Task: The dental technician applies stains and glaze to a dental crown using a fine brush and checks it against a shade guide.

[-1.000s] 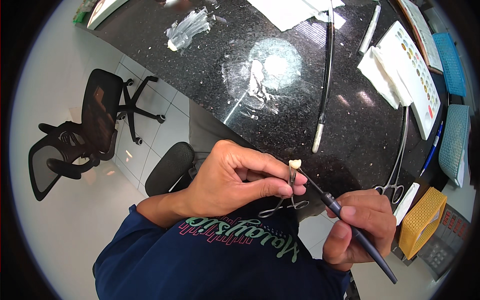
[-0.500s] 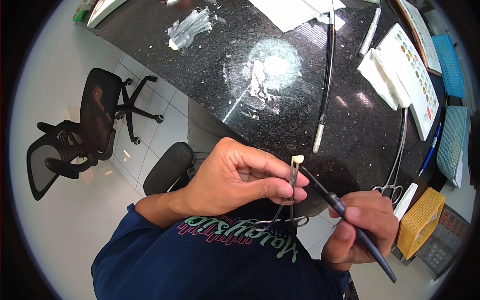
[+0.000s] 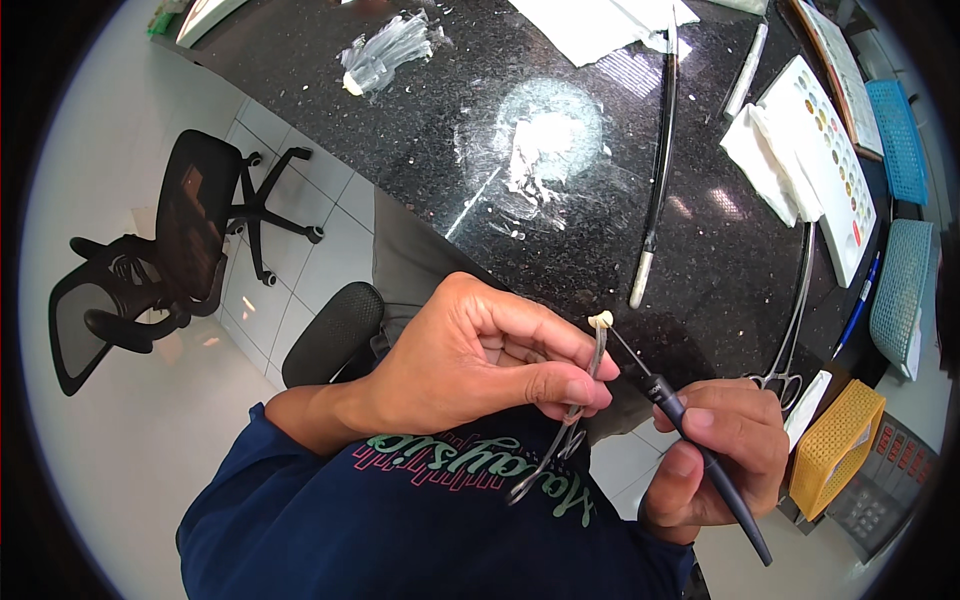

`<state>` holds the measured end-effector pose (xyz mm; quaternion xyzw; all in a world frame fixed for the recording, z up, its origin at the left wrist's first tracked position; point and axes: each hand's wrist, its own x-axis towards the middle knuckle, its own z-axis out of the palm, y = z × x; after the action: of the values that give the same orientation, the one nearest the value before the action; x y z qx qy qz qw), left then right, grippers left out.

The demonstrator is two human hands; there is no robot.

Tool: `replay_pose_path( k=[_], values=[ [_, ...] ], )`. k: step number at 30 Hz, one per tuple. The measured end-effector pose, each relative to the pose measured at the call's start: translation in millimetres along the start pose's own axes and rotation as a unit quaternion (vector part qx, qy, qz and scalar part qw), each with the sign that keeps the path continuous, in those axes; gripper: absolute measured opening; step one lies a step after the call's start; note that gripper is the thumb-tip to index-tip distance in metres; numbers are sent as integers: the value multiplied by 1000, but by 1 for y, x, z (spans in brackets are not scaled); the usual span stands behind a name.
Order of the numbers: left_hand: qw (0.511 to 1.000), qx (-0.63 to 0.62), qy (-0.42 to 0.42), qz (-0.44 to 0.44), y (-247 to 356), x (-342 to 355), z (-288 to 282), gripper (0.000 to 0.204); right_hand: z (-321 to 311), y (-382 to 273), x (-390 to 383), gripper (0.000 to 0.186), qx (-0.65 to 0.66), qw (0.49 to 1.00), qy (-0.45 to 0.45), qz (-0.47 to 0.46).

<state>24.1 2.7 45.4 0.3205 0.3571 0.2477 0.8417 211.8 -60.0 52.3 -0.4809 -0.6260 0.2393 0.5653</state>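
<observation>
My left hand [image 3: 470, 355] is closed around metal locking forceps [image 3: 573, 412], the thumb and fingers pinching the shanks and the ring handles hanging below. At the jaws' upper end sits a small cream, tooth-shaped piece [image 3: 601, 320], like a dental crown. In my right hand [image 3: 735, 440] is a slim dark-handled tool [image 3: 738, 510], held like a pen. Its thin tip points up and left and comes right beside the cream piece; whether it touches, I cannot tell. The tip is too small to show if it is a brush or a probe.
On the black speckled table [image 3: 480, 90] lie white powder smears [image 3: 535, 170], a long black-handled tool with a whitish end [image 3: 655, 200], a crumpled clear wrap [image 3: 390, 50] and papers. Rightward are a colour palette [image 3: 835, 170], tissue [image 3: 765, 160], other forceps [image 3: 790, 310] and baskets [image 3: 835, 445]. Office chairs [image 3: 195, 220] stand left.
The forceps have turned in my left hand, so their ring handles now appear nearly edge-on and the cream piece is rotated. The right-hand tool has tilted, its tip nearer the piece's side.
</observation>
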Motion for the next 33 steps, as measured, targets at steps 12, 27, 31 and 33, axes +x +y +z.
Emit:
replay_pose_path(
  k=[12, 27, 31, 33],
  values=[
    [1000, 3, -5, 4, -2, 0, -1, 12, 2, -3, -2, 19, -76, 996, -39, 9],
    [997, -21, -29, -62, 7, -1, -4, 19, -2, -2, -2, 17, -57, 998, -15, 9],
    [995, -47, -28, -78, 8, -2, -5, 20, 2, -1, 1, 21, -23, 1000, -4, -2],
    [995, -51, -29, -82, 9, -2, -6, 21, 3, -1, 1, 21, -26, 1000, -4, 0]
  ],
)
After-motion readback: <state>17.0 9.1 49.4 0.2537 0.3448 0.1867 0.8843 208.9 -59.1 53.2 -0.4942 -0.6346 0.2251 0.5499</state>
